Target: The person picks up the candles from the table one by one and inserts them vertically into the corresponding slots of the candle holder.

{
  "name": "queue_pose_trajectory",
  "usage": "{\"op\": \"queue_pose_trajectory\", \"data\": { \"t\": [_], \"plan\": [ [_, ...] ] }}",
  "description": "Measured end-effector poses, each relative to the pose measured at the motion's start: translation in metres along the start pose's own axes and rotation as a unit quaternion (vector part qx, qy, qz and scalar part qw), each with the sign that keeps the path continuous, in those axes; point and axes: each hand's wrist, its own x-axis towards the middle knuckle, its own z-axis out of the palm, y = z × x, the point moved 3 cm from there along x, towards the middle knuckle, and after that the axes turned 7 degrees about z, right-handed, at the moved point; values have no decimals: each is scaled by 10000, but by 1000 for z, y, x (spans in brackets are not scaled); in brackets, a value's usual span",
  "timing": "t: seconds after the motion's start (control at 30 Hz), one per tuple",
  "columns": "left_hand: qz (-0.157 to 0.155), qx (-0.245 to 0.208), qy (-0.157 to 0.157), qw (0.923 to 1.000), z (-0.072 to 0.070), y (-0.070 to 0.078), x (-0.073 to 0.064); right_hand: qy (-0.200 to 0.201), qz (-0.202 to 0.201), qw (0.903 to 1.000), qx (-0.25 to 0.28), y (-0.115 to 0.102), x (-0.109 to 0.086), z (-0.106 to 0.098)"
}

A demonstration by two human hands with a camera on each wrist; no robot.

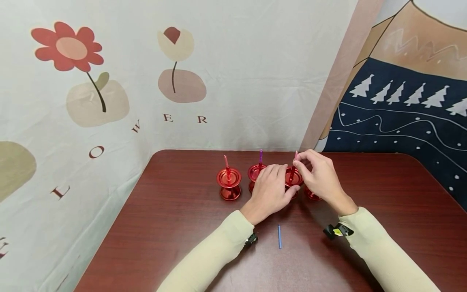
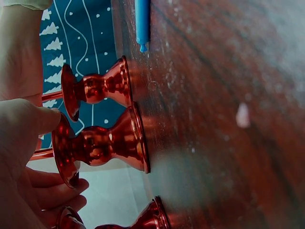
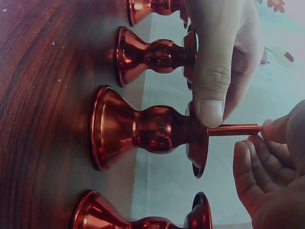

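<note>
A row of red metal candle holders stands on the table. My left hand holds the third candle holder by its dish, thumb on the near rim and fingers round the far side. My right hand pinches a pink candle at the top of that holder's tube; its lower end is hidden. To the left, one candle holder bears a pinkish-red candle, and another, partly behind my left hand, a purple candle. A fourth candle holder is mostly covered by my right hand.
A blue candle lies on the brown table between my forearms. Behind the table hangs a pale cloth printed with flowers, and a dark blue one with trees at the right.
</note>
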Motion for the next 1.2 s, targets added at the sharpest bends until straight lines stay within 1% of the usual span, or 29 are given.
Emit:
{"op": "queue_pose_trajectory", "data": {
  "t": [0.3,0.77,1.2],
  "plan": [
    [-10,50,-38,10000,0,0,1,-219,127,9995,-186,0,1,-1],
    [46,156,101,9998,1,1,0,-209,-139,9996,-117,0,-1,-1],
    [-3,128,-13,9999,0,1,0,-272,-129,9994,-158,-1,0,0]
  ]
}}
